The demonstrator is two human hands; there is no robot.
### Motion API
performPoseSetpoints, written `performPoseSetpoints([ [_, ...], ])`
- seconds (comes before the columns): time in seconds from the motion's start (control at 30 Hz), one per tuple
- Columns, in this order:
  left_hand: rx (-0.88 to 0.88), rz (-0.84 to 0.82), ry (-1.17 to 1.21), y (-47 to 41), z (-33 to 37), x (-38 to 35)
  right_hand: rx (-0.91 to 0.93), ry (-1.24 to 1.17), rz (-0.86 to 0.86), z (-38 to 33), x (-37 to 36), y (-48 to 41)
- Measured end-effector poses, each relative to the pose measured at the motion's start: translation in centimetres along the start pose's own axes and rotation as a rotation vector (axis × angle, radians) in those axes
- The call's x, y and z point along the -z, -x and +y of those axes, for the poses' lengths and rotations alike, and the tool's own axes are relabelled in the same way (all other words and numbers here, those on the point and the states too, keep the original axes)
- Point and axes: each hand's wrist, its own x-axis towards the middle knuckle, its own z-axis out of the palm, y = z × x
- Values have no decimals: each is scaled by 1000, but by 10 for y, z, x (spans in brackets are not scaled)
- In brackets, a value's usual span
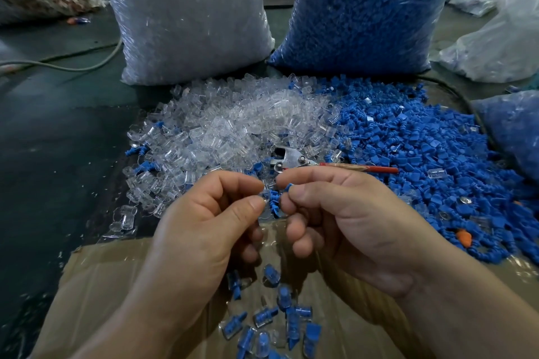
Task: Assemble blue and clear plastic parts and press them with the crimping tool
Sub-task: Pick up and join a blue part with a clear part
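Blue part (274, 202) being pinched by the right hand (350, 221), over a cardboard box (96, 280).
Assembled pieces (264, 316) are lying in the box beneath the wrists; a bag of clear parts (186, 17) and a bag of blue parts (364, 9) are standing beyond. The left hand (204, 227) is pinching a clear part (264, 199) against it. Crimping tool (294, 159) is lying just past the knuckles.

The right hand's (358, 213) fingers (309, 178) partly hide the crimping tool (291, 158).

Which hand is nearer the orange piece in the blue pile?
Right. The right hand sits just left of the orange piece; the left hand is farther left, beyond the right hand.
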Motion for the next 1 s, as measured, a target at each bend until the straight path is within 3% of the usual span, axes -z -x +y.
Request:
performPoseSetpoints([
  [0.13,-6,10,13,-1,-1,0,60,171,78,-1,-1,1],
  [0.27,6,-9,35,0,-3,3,239,413,137,2,0,4],
  [0.43,20,10,-38,-1,-5,5,717,1177,197,9,3,6],
  [0.6,-9,-24,-122,0,-6,4,883,1197,138,12,3,3],
  [0.77,-65,-56,-214,2,-6,4,914,1266,167,15,5,0],
  [1.0,-20,0,-89,2,-4,4,958,1234,162,14,5,0],
])
